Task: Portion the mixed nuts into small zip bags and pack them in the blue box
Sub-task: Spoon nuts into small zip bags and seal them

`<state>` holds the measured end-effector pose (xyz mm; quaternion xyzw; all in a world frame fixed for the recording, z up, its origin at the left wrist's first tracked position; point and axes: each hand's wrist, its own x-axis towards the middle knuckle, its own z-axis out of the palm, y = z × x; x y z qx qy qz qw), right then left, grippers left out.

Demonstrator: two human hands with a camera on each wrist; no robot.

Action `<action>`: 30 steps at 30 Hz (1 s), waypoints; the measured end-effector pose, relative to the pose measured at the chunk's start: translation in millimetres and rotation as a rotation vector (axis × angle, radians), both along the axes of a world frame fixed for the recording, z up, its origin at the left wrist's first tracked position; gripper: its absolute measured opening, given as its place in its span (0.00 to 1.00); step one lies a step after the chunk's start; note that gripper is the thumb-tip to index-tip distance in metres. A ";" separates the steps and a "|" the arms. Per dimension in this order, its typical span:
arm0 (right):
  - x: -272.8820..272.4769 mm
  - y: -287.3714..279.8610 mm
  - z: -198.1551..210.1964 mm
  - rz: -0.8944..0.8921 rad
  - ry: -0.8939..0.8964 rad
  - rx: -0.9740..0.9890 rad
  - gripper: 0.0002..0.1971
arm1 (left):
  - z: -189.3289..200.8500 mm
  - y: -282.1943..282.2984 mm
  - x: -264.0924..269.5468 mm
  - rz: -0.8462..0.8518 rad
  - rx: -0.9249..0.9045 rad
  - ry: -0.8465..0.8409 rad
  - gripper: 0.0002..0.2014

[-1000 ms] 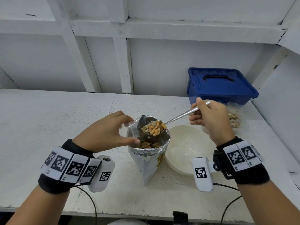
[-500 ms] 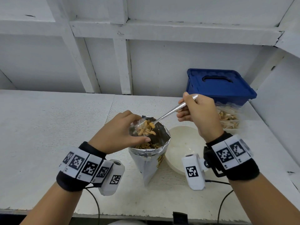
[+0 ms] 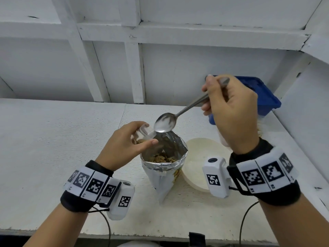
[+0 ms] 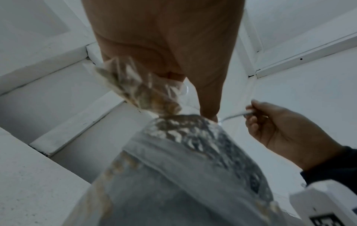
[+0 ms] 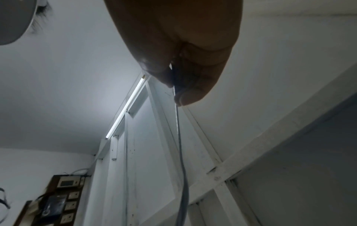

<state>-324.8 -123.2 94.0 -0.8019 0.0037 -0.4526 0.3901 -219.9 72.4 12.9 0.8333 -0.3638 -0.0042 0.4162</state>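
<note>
Now our left hand (image 3: 122, 145) pinches the small zip bag (image 3: 143, 133) open at frame centre, above the foil pouch (image 3: 163, 168), catching spills. Our right hand (image 3: 231, 113) fingers clamp the emptied spoon (image 3: 164, 123).

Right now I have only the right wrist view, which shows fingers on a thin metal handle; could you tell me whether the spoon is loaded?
Observer: No, the bowl of the spoon is empty. The right hand holds it above the far rim of the open foil bag.
Operator: Thank you. What is the other hand doing?
Observer: The left hand pinches a small zip bag with some nuts in it, right beside the spoon's bowl.
Operator: And is the box ready for packing?
Observer: The blue box sits at the back of the table behind the right hand, with its lid on.
</note>
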 end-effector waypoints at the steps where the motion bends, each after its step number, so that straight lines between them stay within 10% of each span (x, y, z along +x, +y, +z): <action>1: -1.6 -2.3 -3.2 -0.020 0.007 0.005 0.11 | 0.7 1.3 0.5 0.004 0.002 0.004 0.28; 17: 20.9 16.0 -81.5 0.066 0.636 -0.467 0.16 | 1.1 -1.6 1.8 -0.029 0.070 0.106 0.20; 30: 25.6 7.0 -69.5 0.101 0.726 0.036 0.14 | 0.8 -3.8 0.7 -0.023 0.061 0.096 0.24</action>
